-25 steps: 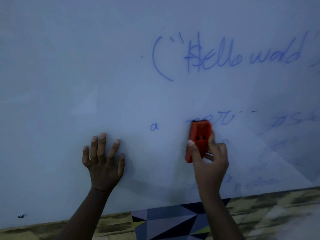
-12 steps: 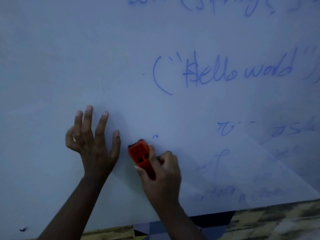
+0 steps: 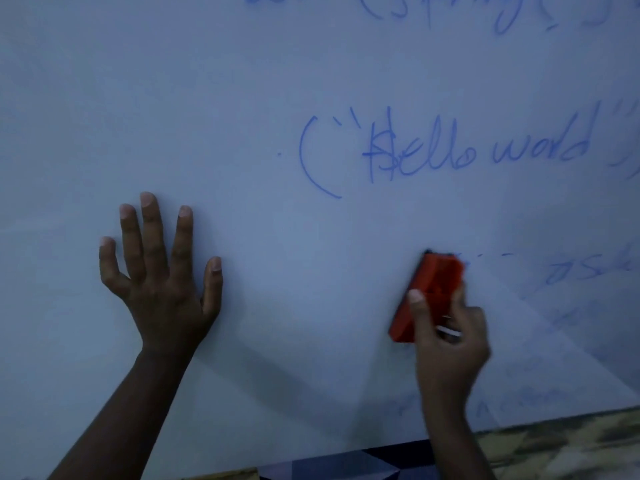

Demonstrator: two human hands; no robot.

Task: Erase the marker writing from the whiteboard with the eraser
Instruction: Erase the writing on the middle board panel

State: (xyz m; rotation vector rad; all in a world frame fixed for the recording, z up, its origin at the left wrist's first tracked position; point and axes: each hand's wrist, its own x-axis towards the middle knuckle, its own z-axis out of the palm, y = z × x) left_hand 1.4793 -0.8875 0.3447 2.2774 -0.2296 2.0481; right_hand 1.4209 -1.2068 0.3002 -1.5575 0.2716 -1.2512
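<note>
Down on the lower right of the whiteboard, the red eraser is now pressed against the board, standing a bit tilted with its top edge right at the leftover blue specks of the middle line. The right hand grips it, thumb along the left face and the other fingers curled round the right side, so those fingers are wrapped on the eraser, not loose. The hand is blurred, so I'd guess it's mid-swipe.

What changed: half a second back the eraser was way over to the left, nearly next to the left hand, wiping at the tail of a small "a". That letter is gone now, and so is the squiggle that sat where the eraser is. So the sweep has run left and come back right, and the left stretch of that row looks clean.

The left hand has gone from lifted with bent fingers to lying flat on the board, fingers wide and straight, holding nothing, looks like it's just bracing.

Still plenty left though: the "Hello world" line is untouched above the eraser, there's another row of writing along the top edge, and smudgy blue marks to the right of the eraser plus fainter ones lower down. I'd say it's early-to-mid job, with the rest of that row the obvious next bit.
</note>
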